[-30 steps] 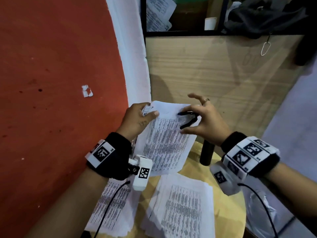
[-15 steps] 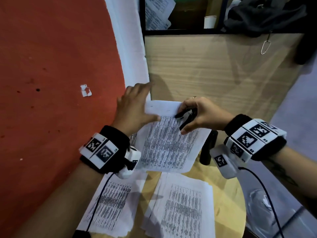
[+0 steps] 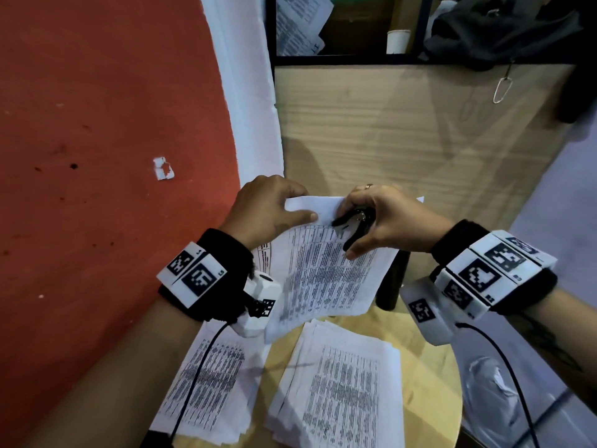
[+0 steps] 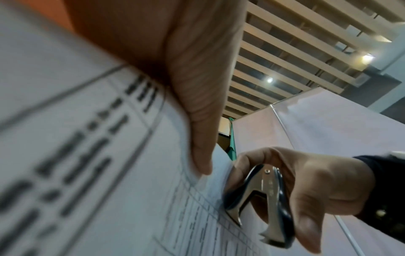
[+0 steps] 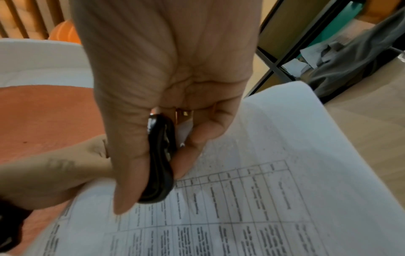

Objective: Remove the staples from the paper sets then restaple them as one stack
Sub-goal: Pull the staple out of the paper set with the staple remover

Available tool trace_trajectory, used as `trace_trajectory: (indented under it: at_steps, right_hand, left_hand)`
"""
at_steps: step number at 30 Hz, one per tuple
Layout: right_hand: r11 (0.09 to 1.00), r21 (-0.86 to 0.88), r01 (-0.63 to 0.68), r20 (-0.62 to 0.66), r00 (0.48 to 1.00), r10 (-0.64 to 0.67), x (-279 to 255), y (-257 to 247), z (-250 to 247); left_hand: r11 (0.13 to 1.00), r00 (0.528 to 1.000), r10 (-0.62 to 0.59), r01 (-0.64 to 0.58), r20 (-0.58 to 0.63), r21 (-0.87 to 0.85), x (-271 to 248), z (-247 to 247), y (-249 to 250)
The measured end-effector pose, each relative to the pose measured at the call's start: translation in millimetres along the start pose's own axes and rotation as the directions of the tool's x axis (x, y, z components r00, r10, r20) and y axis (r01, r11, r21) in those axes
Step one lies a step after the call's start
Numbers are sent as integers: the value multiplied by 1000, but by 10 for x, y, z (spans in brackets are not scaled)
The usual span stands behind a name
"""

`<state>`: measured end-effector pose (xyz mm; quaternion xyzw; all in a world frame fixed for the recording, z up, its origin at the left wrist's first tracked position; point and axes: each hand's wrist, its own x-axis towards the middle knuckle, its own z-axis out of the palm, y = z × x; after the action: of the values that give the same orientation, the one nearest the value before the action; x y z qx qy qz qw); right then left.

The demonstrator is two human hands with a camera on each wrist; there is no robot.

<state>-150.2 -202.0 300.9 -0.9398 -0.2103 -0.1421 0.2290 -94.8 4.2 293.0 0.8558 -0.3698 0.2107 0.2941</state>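
Paper set (image 3: 326, 266) held up over round wooden table (image 3: 429, 360), tilted, printed side up. Left hand (image 3: 268, 210) pinches its far-left corner, thumb on top. Right hand (image 3: 384, 218) squeezes black staple remover (image 3: 353, 223) between thumb and fingers; metal claws at top edge of sheet, seemingly touching, staple itself too small to make out. Two more paper stacks (image 3: 339, 392) flat on table, nearer. Dark cylinder (image 3: 392, 286) right of held set.

Black wristbands (image 3: 223, 253) carry white coded tags, cabled cameras (image 3: 258, 305).
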Motion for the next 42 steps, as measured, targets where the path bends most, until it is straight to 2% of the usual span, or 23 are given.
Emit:
trace_trajectory:
  at_steps: [6, 8, 10, 12, 16, 18, 22, 28, 36, 42]
  right_hand:
    - [998, -65, 7, -50, 999, -10, -45, -18, 25]
    - [997, -46, 64, -209, 975, -72, -86, -55, 42]
    - [990, -58, 126, -382, 913, -139, -132, -125, 68]
    - [978, -134, 159, -443, 873, -203, -149, -187, 100]
    - [904, -350, 245, -420, 822, -385, -135, -199, 177]
    - [877, -408, 254, -410, 807, -425, -130, -199, 216]
    - [853, -463, 242, -406, 797, -447, -114, -210, 276]
    - [819, -528, 226, -404, 781, -476, -99, -280, 269]
    - [796, -564, 220, -418, 755, -505, -74, -297, 273]
    - [799, -559, 225, -415, 758, -503, -79, -277, 290]
  left_hand:
    - [995, 997, -61, 64, 37, -73, -4, 30, -17]
    - [990, 996, -82, 85, 34, -111, -5, 25, -4]
    - [977, 994, -105, 109, 30, -182, -8, 28, 3]
    - [963, 991, -131, 136, 39, -232, -9, 31, 10]
    - [942, 988, -142, 156, 69, -299, -13, 25, 23]
    - [920, 985, -150, 172, 89, -353, -29, 6, 57]
    - [875, 981, -160, 194, 113, -444, -23, 31, 86]
    - [842, 984, -159, 179, 83, -509, -45, 10, 111]
    - [833, 980, -194, 189, 44, -520, -77, 1, 159]
    - [750, 964, -220, 267, 152, -606, -117, -39, 203]
